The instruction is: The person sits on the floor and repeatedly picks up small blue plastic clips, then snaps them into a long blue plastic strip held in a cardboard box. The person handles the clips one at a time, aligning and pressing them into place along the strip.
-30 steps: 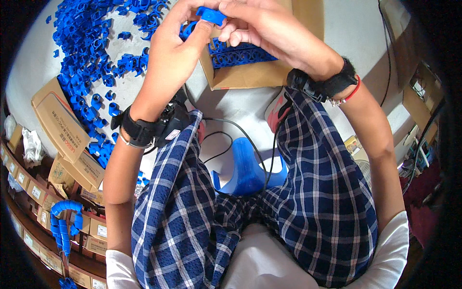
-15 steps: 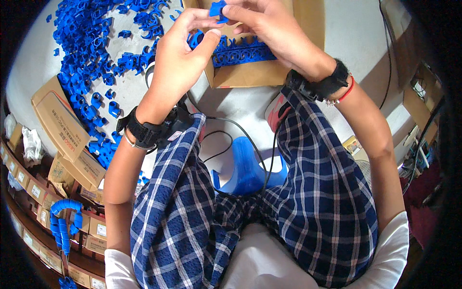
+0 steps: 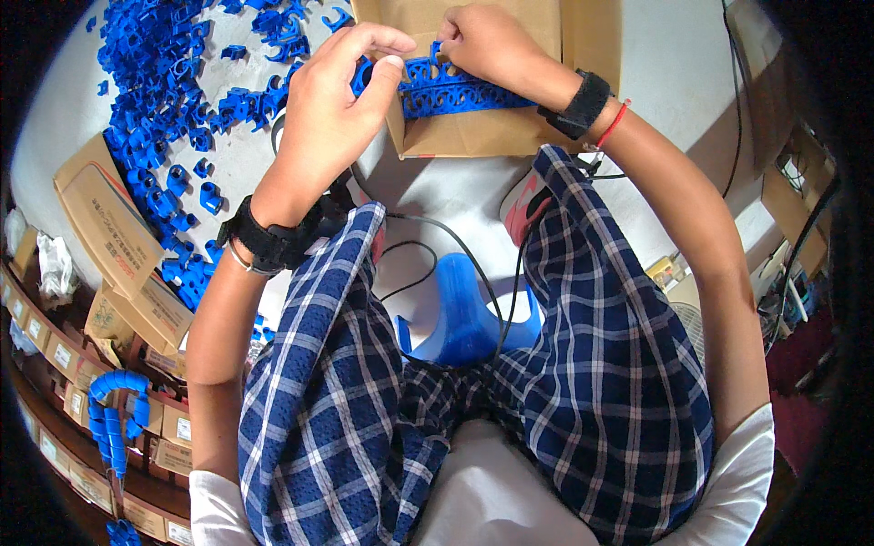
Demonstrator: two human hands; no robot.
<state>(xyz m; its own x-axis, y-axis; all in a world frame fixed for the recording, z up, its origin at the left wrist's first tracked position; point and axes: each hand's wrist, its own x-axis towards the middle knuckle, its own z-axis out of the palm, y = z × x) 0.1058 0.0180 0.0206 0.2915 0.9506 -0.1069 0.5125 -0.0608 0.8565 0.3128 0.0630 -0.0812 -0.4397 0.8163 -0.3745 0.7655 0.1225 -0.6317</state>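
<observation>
Over the near part of an open cardboard box, my right hand is closed, its fingertips pinching a small blue plastic pipe clip. The clip is at the top edge of rows of similar blue clips packed side by side inside the box. My left hand is beside the box's left edge, thumb and fingers apart. Some blue plastic shows between its thumb and fingers; whether it touches the palm or lies behind is unclear.
Many loose blue clips are heaped on the pale floor at the left. An opened carton leans nearby, above shelved small boxes. A blue plastic stool is between my legs, with black cables crossing it.
My right hand has carried the blue clip from beside my left fingertips down to the packed rows. My left hand no longer meets the right one and has its fingers apart.
</observation>
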